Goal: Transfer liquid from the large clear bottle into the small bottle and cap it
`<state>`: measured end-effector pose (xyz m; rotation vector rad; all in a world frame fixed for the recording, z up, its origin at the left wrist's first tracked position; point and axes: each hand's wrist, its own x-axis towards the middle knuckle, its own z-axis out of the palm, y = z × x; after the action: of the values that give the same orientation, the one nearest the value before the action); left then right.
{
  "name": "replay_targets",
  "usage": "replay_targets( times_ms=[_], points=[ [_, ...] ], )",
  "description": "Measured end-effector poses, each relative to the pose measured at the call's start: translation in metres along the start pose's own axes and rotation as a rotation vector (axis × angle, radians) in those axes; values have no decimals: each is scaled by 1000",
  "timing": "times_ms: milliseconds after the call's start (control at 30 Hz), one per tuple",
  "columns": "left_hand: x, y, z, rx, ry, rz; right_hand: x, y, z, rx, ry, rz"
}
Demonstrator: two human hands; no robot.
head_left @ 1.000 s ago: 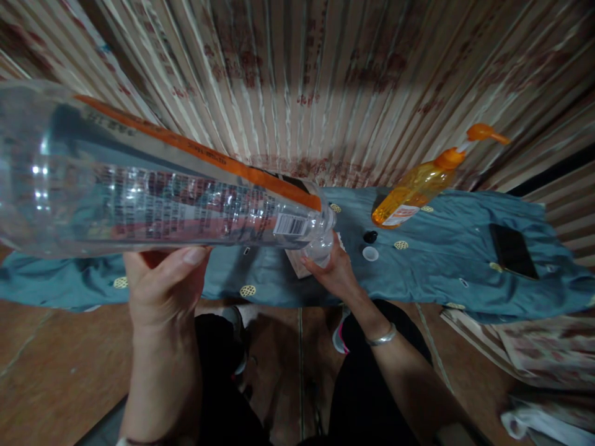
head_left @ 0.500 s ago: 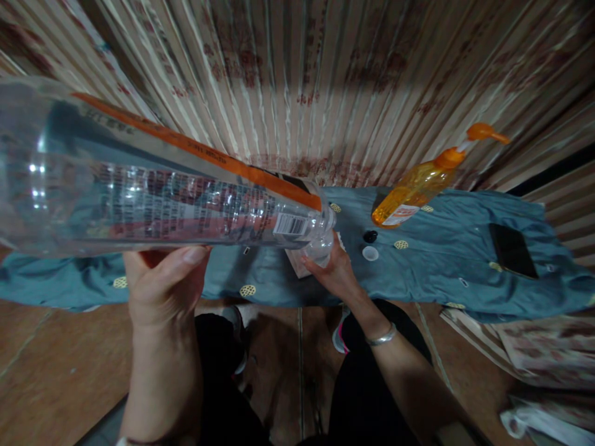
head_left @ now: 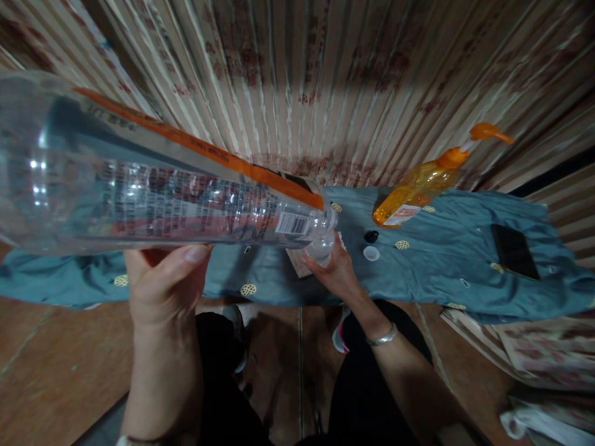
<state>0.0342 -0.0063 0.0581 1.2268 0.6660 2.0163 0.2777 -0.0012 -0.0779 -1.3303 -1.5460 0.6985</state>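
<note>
My left hand (head_left: 170, 279) is closed around a large clear plastic bottle (head_left: 186, 210) with a grey and orange label. The bottle lies nearly level, its base at the left and its neck tipped slightly down to the right. Under that neck, my right hand (head_left: 332, 266) wraps a small clear container (head_left: 320, 248), most of it hidden by fingers and bottle. Whether the two mouths touch, I cannot tell. Behind the right hand a pale box or paper (head_left: 299, 263) shows in part. A black cap (head_left: 371, 236) and a white round cap (head_left: 370, 253) lie just to the right.
An orange pump bottle (head_left: 413, 192) with amber liquid stands at the back of the blue cloth-covered surface (head_left: 446, 248). A dark flat phone-like object (head_left: 514, 251) lies at the right. Behind hangs a pleated patterned curtain (head_left: 307, 93). My legs are below the front edge.
Both hands keep their grip. The large bottle has shifted very slightly; otherwise the scene looks the same apart from a small camera movement.
</note>
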Motion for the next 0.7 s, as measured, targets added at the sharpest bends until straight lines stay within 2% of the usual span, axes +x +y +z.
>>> replay_targets(
  times_ms=[167, 700],
  points=[
    [2, -3, -2, 7, -30, 41, 0, 0, 0, 21, -9, 1],
    [1, 0, 4, -28, -19, 21, -1, -1, -1, -9, -4, 17]
  ],
)
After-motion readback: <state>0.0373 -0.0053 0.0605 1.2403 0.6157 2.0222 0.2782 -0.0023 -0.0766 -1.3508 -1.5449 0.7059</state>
